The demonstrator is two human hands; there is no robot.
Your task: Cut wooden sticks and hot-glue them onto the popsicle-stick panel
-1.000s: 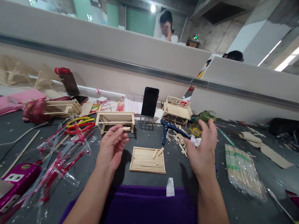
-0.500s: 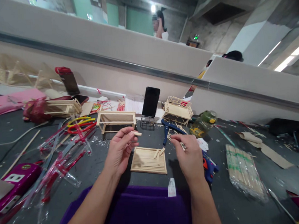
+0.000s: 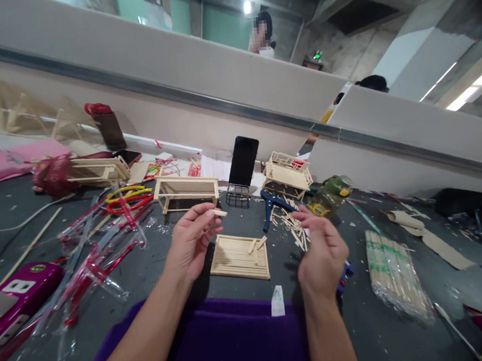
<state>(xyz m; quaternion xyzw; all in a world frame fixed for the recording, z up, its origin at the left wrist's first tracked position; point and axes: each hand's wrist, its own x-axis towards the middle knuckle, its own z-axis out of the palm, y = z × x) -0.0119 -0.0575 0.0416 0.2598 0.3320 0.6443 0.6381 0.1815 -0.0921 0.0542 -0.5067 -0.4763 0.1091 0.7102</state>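
My left hand (image 3: 190,243) pinches a short piece of wooden stick (image 3: 220,212) between thumb and fingertips, above the left back corner of a small wooden stick panel (image 3: 234,259). A few short sticks (image 3: 257,246) lie on the panel's right end. To the right of it hovers my right hand (image 3: 322,255), fingers loosely apart, with nothing visible in them. Beside those fingers is a pile of short stick offcuts (image 3: 292,226) on the dark table. A dark blue tool (image 3: 271,200) lies against the pile. Another blue tool (image 3: 345,275) is mostly hidden behind my right hand.
Behind stand a stick frame (image 3: 187,190), a phone (image 3: 243,161) on a wire stand, a small stick model (image 3: 287,175) and a green bottle (image 3: 329,196). Clear-and-red plastic packaging (image 3: 89,270) lies left, a bag of sticks (image 3: 394,274) right. Purple cloth (image 3: 237,342) covers the near edge.
My right hand has moved right, away from the panel, and its fingers have loosened, uncovering more of the offcut pile. My left hand keeps its stick piece in nearly the same place.
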